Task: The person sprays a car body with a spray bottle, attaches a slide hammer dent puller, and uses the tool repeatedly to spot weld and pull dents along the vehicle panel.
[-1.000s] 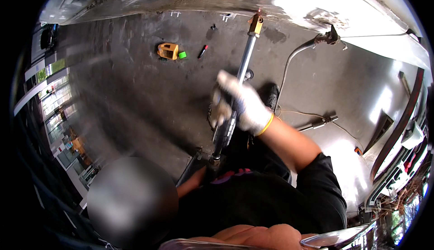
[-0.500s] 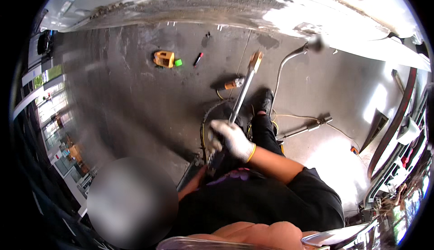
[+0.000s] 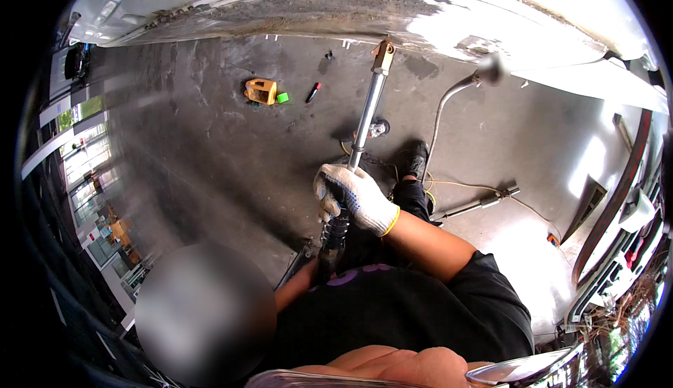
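Note:
My right hand (image 3: 354,195), in a white knit glove with a yellow cuff, is closed around a long metal wand (image 3: 368,114) just above its black ribbed grip (image 3: 333,237). The wand slants up and away from me. Its brass tip (image 3: 383,55) sits close to the lower edge of a white, dirty vehicle body (image 3: 350,9). My left forearm (image 3: 298,286) reaches toward the bottom end of the wand, and the hand itself is hidden behind the grip and my black shirt.
On the grey concrete floor lie an orange tool (image 3: 261,91), a small green piece (image 3: 282,98) and a red-and-black pen-like item (image 3: 313,92). A curved metal pipe (image 3: 449,100) rises at the right. A rod (image 3: 477,206) with a yellow cord lies near my black shoe (image 3: 413,157).
The wand dropped with my right hand half a second ago. It has since risen again, and its tip is back near the vehicle's edge.

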Available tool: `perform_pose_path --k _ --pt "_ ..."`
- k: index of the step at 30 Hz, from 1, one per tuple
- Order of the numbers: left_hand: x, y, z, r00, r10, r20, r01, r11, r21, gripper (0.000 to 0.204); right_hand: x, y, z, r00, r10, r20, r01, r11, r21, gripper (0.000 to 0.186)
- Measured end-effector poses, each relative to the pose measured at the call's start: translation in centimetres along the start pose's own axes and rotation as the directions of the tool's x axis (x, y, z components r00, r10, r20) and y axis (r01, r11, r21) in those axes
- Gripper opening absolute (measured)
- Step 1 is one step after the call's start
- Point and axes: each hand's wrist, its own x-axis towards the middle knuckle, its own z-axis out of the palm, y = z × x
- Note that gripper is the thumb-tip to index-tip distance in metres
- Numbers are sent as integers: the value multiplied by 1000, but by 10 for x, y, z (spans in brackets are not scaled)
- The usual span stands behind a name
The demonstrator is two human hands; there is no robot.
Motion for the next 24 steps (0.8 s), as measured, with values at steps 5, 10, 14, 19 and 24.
perform_pose_path --k 5,10,14,19,24 --pt "0 0 -6 999 -43 29 44 998 -46 57 -6 -4 11 998 -8 -66 8 1000 8 39" --pt "1 -4 -15 997 -55 49 60 994 -95 57 -7 28 -8 974 -227 4 227 973 46 20" --pt "1 5 6 997 47 -59 -51 997 -60 58 2 12 -20 988 -143 -51 134 980 -150 26" --pt "-19 22 30 974 123 -192 -130 991 -21 57 24 -90 1 953 -280 -117 277 960 -36 33" --pt "-27 4 8 958 144 -246 -172 981 -93 58 -6 69 -28 992 54 -118 -108 849 -517 34"
